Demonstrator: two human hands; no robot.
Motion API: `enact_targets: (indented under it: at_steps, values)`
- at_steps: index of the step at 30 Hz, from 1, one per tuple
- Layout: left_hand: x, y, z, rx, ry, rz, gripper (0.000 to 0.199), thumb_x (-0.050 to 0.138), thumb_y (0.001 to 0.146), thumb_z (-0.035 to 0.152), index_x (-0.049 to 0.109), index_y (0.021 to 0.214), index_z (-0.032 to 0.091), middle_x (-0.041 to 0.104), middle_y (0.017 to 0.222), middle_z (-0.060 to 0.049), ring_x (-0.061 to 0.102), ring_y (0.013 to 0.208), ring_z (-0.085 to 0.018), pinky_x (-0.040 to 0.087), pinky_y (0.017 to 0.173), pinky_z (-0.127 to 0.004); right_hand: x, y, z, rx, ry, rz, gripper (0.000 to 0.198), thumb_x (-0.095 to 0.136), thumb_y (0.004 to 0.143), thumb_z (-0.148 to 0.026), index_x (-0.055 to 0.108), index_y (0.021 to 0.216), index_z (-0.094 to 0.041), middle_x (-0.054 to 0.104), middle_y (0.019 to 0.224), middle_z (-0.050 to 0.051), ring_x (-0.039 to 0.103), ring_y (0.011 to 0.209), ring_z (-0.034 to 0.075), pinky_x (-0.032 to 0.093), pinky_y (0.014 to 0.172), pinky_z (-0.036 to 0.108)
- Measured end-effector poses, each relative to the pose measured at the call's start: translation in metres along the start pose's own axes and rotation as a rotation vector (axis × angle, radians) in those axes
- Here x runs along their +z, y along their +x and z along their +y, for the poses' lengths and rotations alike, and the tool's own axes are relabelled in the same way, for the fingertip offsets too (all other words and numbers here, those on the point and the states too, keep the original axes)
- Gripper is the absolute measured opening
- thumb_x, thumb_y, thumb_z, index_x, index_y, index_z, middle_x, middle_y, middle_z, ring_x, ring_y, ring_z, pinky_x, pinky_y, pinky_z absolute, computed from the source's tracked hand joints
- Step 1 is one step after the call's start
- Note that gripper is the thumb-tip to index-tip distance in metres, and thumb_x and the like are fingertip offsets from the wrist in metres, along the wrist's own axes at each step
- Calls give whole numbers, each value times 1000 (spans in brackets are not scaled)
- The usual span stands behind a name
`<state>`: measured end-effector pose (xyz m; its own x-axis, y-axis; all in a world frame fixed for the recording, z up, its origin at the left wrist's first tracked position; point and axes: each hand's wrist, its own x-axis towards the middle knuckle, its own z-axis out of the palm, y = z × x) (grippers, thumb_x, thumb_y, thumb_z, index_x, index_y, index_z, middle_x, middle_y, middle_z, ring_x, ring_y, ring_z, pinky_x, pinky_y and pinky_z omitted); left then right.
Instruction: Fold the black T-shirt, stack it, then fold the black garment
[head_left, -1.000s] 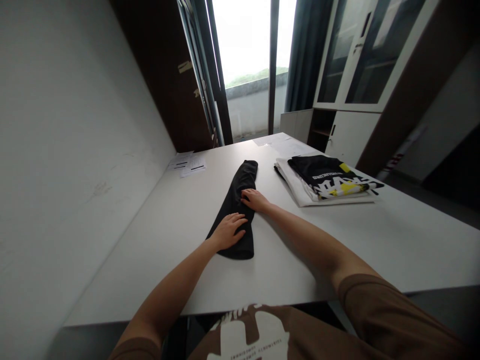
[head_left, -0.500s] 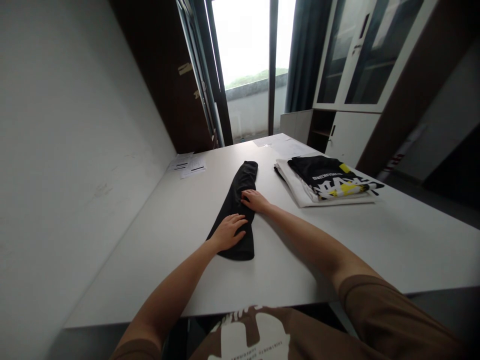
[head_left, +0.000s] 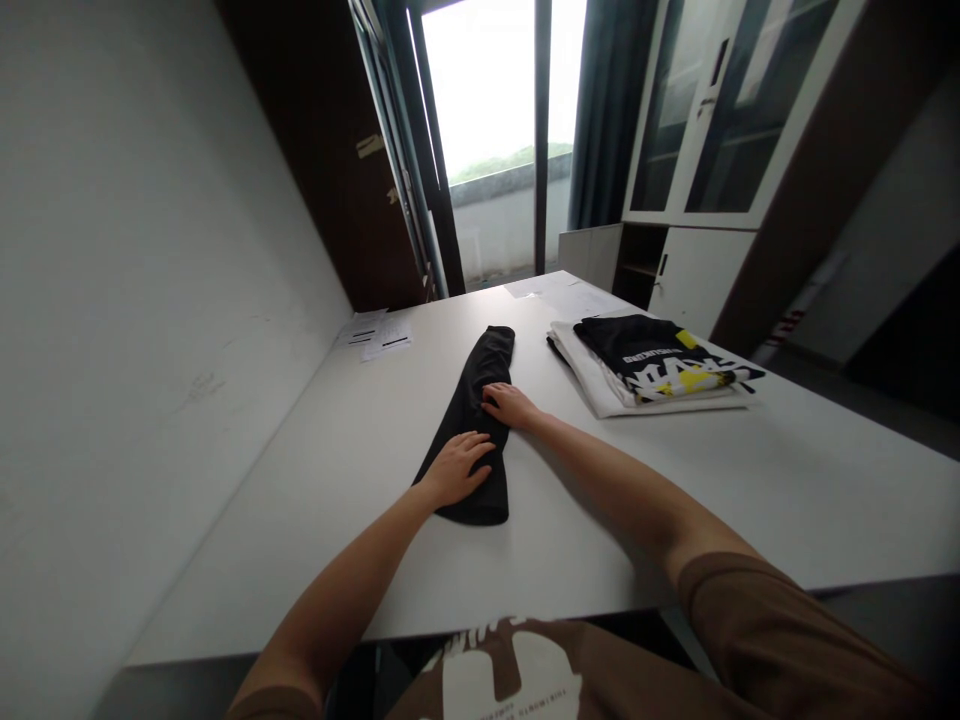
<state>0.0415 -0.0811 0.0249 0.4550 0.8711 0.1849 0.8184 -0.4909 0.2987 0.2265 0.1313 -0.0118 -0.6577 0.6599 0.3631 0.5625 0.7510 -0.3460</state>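
A black garment (head_left: 469, 400), folded into a long narrow strip, lies on the white table (head_left: 330, 520) in front of me. Its wider end points toward me and its narrower end toward the window. My left hand (head_left: 456, 467) rests flat on the nearer half of the cloth, fingers stretched out. Farther up, my right hand (head_left: 510, 404) lies on the strip's right side with its fingers extended across it. Neither hand grips the fabric. What kind of garment it is cannot be made out from the folded shape.
To the right sits a stack of folded T-shirts (head_left: 645, 360), black with white and yellow print over white ones. Printed papers (head_left: 386, 335) lie at the far left by the wall, and pale sheets (head_left: 562, 295) at the far end. A white cabinet (head_left: 697, 260) stands beyond the table.
The view has shifted very slightly. Both hands stay in the same places on the black garment.
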Motion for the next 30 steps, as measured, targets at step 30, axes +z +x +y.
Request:
enact_targets:
  at_steps: [30]
  values:
    - [1,0,-2,-7,3,7,47,65,108,33,67,155,26,60,170,-8,49,164,-32,38,140,-56,-2,0,-2,-8,-3,4,6,70,107,-30,71,109,-24,80,124,11,70,130,31,51,114,44]
